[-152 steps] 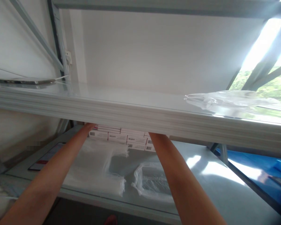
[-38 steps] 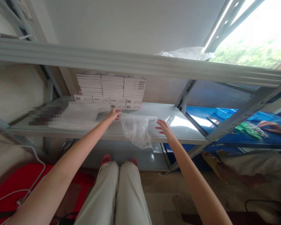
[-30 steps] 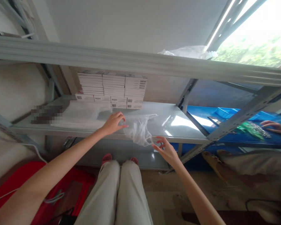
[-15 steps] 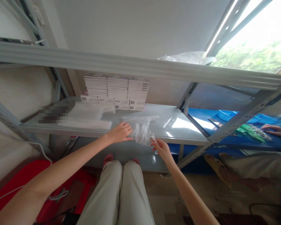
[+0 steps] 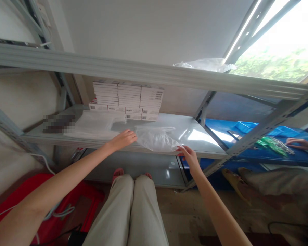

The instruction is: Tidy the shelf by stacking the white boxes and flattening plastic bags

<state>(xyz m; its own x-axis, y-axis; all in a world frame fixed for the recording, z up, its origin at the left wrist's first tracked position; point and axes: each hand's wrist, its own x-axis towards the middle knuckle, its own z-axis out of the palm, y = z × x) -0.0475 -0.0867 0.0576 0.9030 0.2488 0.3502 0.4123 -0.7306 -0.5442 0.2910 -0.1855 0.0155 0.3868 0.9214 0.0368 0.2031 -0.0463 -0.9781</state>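
Note:
A clear plastic bag (image 5: 157, 140) is stretched between my hands at the front edge of the grey metal shelf (image 5: 183, 123). My left hand (image 5: 125, 137) is closed at the bag's left edge, its fingertips partly hidden. At the other end, my right hand (image 5: 189, 157) pinches the bag's right corner between thumb and fingers. To the left of it, a pile of flat clear plastic bags (image 5: 92, 126) lies on the shelf, close to my left hand. White boxes (image 5: 128, 97) with printed labels are stacked at the back of this shelf.
An upper shelf beam (image 5: 143, 70) crosses in front of me, with another plastic bag (image 5: 205, 64) above it. Right of the shelf post, a co-worker's hand (image 5: 300, 143) is near green packets (image 5: 273, 145) on a blue table (image 5: 261, 157). A red stool (image 5: 84, 208) stands lower left.
My hands have moved apart, the left one leftward and the right one rightward. The crumpled bag between them is now spread wider and flatter.

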